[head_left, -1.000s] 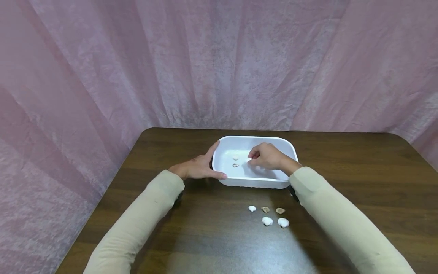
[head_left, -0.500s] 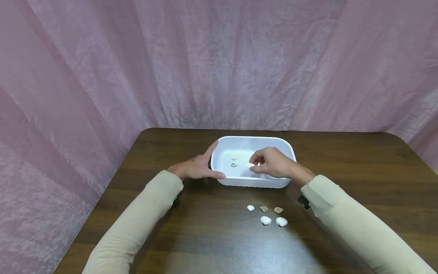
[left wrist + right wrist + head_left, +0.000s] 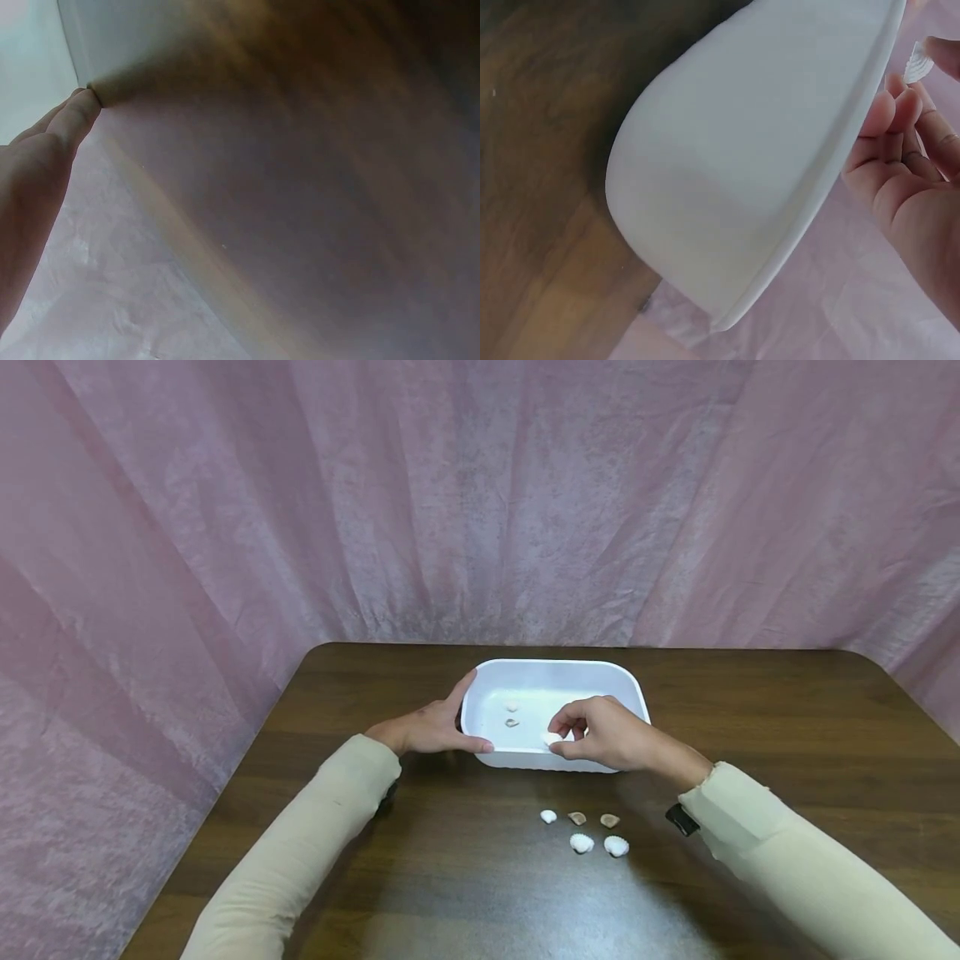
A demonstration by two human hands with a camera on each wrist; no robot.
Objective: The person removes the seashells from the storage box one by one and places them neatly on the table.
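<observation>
A white plastic basin [image 3: 558, 762] stands toward the back of the table. My left hand [image 3: 431, 728] spans its left end, with fairly straight fingers at the far corner and the thumb along the front rim. The fingers [image 3: 79, 116] also show in the left wrist view, touching the basin. My right hand [image 3: 611, 733] pinches a white seashell [image 3: 551, 739] between thumb and fingers, just above the front rim. Its ridges show on the seashell [image 3: 919, 64] in the right wrist view. Inside the basin lie a pale shell [image 3: 512, 707] and a brownish shell [image 3: 512, 722].
On the brown wooden table [image 3: 450, 877], in front of the basin, lie a small white shell [image 3: 548, 817], two brown shells, one a brown shell [image 3: 610, 820] at the right, and two larger white shells, one a white shell [image 3: 581, 843]. A pink curtain [image 3: 480, 510] hangs behind.
My right hand has come up from the basin's floor toward me and the front rim, carrying the white seashell. The left hand keeps its place at the basin's end.
</observation>
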